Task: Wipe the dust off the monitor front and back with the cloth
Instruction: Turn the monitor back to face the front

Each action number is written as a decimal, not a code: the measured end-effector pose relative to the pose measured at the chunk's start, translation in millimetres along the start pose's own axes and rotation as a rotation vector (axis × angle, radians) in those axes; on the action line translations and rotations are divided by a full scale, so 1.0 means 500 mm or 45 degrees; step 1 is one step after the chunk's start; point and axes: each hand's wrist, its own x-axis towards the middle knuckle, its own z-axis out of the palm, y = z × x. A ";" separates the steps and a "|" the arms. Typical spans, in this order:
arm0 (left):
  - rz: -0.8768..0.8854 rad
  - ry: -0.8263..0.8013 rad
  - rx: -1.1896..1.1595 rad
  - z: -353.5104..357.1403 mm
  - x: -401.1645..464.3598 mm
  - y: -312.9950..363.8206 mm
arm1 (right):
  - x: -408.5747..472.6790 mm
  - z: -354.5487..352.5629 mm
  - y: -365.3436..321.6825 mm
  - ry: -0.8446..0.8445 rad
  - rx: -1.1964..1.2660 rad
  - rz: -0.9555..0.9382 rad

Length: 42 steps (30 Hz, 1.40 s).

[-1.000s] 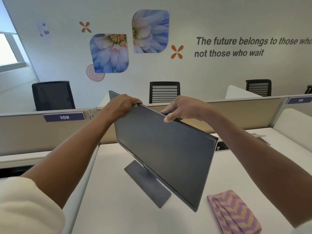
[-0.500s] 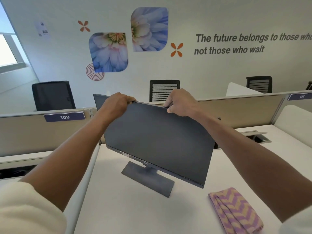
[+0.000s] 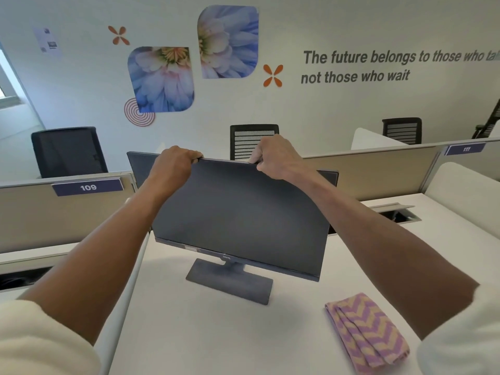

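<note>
Our left hand [image 3: 173, 163] and right hand [image 3: 273, 156] each grip the monitor's [image 3: 240, 217] top edge; the folded cloth [image 3: 366, 334] lies on the bench [image 3: 216, 334].

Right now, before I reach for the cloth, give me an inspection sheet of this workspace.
Surface: white desk, monitor and cloth standing on it.
Job's things: monitor upright on its stand base, dark screen facing the camera; folded purple-and-tan chevron cloth lies flat to the right of the base, untouched.
Clutter: nothing seen.
Grips: left hand and right hand both curl over the monitor's top edge.
Cables: nothing seen; an open cable hatch sits in the desk at right.
Surroundings: beige partition with tags 109 and 111, black office chairs behind it, wall with flower prints and lettering.
</note>
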 end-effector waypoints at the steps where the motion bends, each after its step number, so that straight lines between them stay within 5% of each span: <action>1: -0.005 0.006 0.010 0.001 0.000 0.001 | 0.003 0.000 0.005 0.002 -0.003 -0.015; 42: -0.181 0.071 -0.029 0.004 -0.011 0.102 | 0.057 0.038 0.160 0.102 0.261 0.037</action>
